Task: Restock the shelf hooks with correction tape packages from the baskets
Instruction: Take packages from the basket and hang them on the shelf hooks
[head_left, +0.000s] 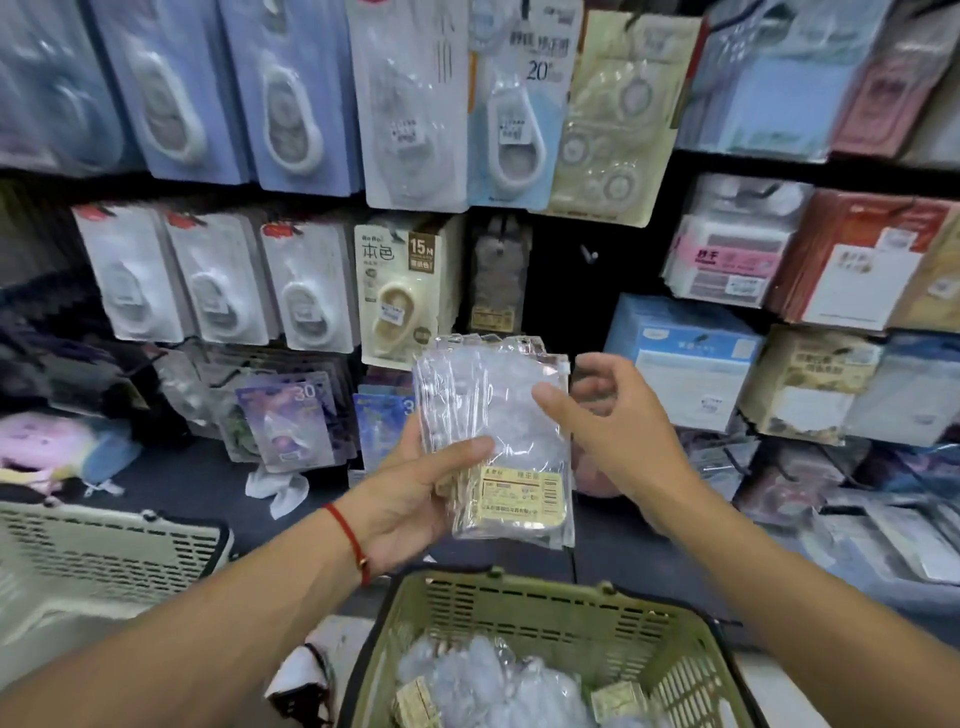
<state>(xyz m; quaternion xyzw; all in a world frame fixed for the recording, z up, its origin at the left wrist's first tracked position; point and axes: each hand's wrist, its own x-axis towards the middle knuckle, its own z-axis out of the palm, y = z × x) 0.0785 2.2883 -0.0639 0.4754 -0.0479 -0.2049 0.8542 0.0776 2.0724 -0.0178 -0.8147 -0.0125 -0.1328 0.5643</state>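
Several clear correction tape packages (493, 431) stand fanned in a stack in the left hand (410, 493), long axis upright, beige label ends down and hang-hole ends up. That hand grips the stack low on its left edge, thumb lying across the front face and the other fingers curled behind it. The right hand (618, 431) is just to the right of the stack, fingers loosely curled and holding nothing that can be seen; its thumb tip (545, 395) meets the front package near the right edge, and the fingers sit beside the upper right corner. So the right hand is the nearer one for peeling a package off, and the packages lie to its left.

A bare hook (589, 254) shows in the dark gap of the shelf above and a little to the right of the stack, beside a hanging dark package (498, 275) with the same beige label; it looks like the likely target. To reach it a package would travel up and slightly right, top edge leading, already turned the right way. More packages lie in the green basket (524, 597) directly below the hands; a pale basket (109, 540) sits off to the left
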